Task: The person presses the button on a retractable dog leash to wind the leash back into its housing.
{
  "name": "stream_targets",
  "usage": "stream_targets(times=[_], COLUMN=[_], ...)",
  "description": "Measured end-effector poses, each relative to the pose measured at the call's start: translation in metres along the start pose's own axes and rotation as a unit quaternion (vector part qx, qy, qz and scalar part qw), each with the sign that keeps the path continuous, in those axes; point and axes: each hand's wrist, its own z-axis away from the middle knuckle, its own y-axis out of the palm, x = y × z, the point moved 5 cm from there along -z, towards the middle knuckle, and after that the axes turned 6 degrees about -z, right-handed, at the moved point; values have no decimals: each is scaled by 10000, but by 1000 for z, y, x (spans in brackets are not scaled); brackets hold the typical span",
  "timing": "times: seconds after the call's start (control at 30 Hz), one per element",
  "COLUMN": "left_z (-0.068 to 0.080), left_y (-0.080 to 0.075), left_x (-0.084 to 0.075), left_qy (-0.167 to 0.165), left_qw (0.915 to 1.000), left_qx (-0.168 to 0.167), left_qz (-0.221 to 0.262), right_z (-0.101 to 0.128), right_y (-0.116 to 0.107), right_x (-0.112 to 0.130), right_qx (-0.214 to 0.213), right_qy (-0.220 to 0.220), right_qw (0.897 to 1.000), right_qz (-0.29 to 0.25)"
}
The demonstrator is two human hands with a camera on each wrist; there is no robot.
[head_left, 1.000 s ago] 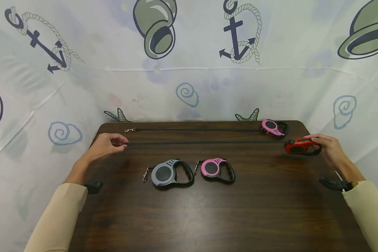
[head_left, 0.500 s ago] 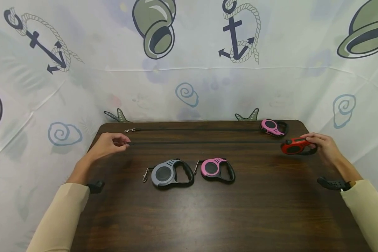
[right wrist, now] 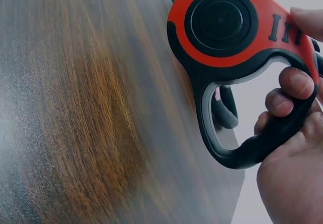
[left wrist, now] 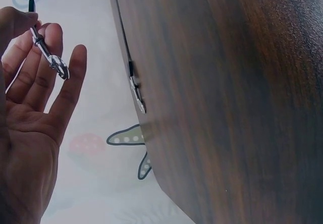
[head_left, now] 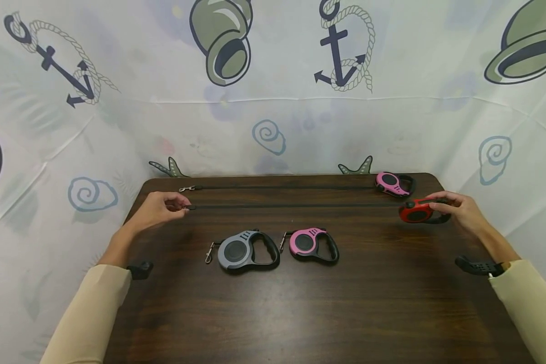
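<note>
My right hand (head_left: 459,211) grips the black handle of a red retractable dog leash (head_left: 416,210), fingers curled through its loop in the right wrist view. From its case a thin black cord (head_left: 296,206) runs taut to the left, above the table. At the cord's far end my left hand (head_left: 161,210) pinches it between thumb and fingers. A silver metal clip (left wrist: 58,65) dangles there across the fingers in the left wrist view. Behind lies a pink leash (head_left: 392,184), its cord stretched along the back edge to a silver clip (head_left: 187,188).
On the brown wooden table (head_left: 273,313), a grey leash (head_left: 241,251) and a second pink leash (head_left: 310,244) lie side by side near the middle, both with their clips drawn in. A white patterned cloth (head_left: 300,121) hangs round the back and sides.
My right hand has moved left with the red leash, and my left hand has shifted slightly right. The cord between them has become shorter and stays straight. The leashes on the table lie still.
</note>
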Motion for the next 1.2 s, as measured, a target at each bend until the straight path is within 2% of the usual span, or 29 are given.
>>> stream_targets(times=[0.07, 0.2, 0.47, 0.73, 0.93, 1.2], left_z=[0, -1, -3, -3, -3, -4], left_y=[0, 1, 3, 8, 8, 10], left_x=[-1, -3, -7, -6, -8, -10], left_qy=[-27, -63, -6, 51, 60, 61], left_qw=[10000, 10000, 9999, 9999, 10000, 10000], left_qx=[13, 69, 130, 104, 70, 20], left_qz=[-24, -1, -14, -27, -17, 36], right_z=[0, 0, -2, -3, -4, -4], right_y=[1, 4, 14, 26, 31, 39], right_x=[0, -1, 5, 7, 8, 15], right_qx=[1, 52, 103, 219, 110, 78], right_qy=[70, 157, -75, 33, 178, 115], right_qw=[9998, 9998, 9992, 9995, 9980, 9949], right_qz=[168, 99, 392, 211, 589, 995])
